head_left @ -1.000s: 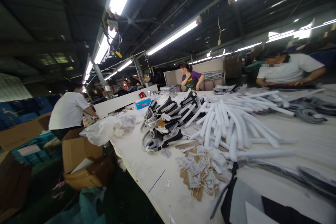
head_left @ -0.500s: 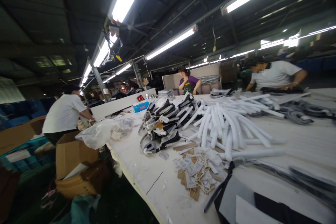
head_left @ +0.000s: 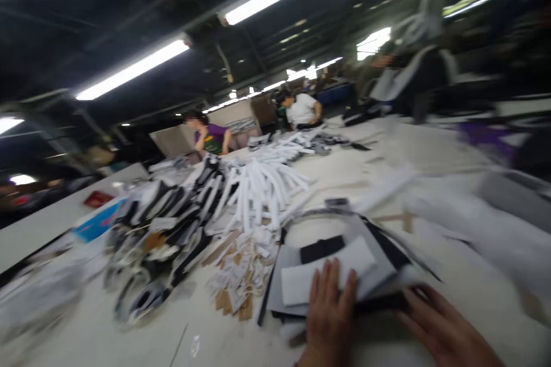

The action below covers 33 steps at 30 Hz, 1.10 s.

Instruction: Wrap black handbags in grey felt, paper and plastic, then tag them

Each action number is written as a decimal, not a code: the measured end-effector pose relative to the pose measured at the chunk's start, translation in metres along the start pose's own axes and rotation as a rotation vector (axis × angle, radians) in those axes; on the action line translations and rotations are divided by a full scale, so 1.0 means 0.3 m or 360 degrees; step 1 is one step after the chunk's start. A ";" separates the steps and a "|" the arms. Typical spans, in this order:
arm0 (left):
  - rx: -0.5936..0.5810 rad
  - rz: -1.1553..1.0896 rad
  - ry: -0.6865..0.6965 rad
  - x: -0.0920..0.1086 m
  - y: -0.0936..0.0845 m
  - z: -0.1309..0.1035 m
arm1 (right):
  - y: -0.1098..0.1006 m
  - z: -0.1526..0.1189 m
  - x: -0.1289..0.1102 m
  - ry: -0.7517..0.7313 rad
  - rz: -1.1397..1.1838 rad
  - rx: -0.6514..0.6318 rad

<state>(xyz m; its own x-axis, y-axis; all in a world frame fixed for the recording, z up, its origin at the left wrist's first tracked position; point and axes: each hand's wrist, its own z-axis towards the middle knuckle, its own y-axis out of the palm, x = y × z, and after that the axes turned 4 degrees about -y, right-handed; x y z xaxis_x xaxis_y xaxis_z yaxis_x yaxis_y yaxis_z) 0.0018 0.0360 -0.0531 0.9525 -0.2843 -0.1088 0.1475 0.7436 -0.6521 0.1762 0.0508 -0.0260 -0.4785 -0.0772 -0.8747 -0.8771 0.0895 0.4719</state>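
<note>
A grey and black bag-like piece (head_left: 379, 252) lies on the table in front of me, with a white rectangular sheet (head_left: 297, 282) and a black patch on top. My left hand (head_left: 330, 309) rests flat on the white sheet, fingers stretched out. At the right edge of the grey piece is my right hand (head_left: 443, 324), its fingers extended and somewhat blurred, touching the edge. Left of the piece is a heap of paper tags with strings (head_left: 245, 275) over brown card.
Behind the tags lie white foam tubes (head_left: 258, 183). Bundled black and grey straps (head_left: 172, 229) and a blue box (head_left: 98, 221) are at the left. Plastic wrapping (head_left: 465, 218) spreads at right. Several people are around the table (head_left: 224, 338).
The view has swung right, so the table's contents sit further left. Both my hands have come into view on the grey and black piece.
</note>
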 end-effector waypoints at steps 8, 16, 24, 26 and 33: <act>-0.0330 -0.0421 -0.0275 -0.118 -0.061 0.052 | -0.208 0.004 -0.231 -0.0832 -0.1440 -0.0269; -0.0274 -0.0391 -0.0395 -0.167 -0.052 0.057 | -0.595 0.278 -0.448 -0.1424 -0.3058 -0.0284; -0.0322 -0.0424 -0.0420 -0.158 -0.057 0.064 | -0.595 0.367 -0.516 -0.1302 -0.2766 -0.0560; -0.0311 -0.0447 -0.0466 -0.154 -0.071 0.078 | -0.558 0.373 -0.525 -0.1305 -0.2627 -0.0454; -0.0333 -0.0478 -0.0900 -0.151 -0.141 0.127 | -0.329 0.332 -0.453 -0.1027 -0.2100 -0.0440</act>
<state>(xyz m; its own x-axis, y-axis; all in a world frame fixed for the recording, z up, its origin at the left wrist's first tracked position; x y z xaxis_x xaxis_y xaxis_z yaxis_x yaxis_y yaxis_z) -0.0374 0.0405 0.0081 0.8795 -0.0576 0.4724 0.4274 0.5324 -0.7307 0.3320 0.1513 0.0352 0.6801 0.4967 -0.5393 -0.6675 0.1152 -0.7357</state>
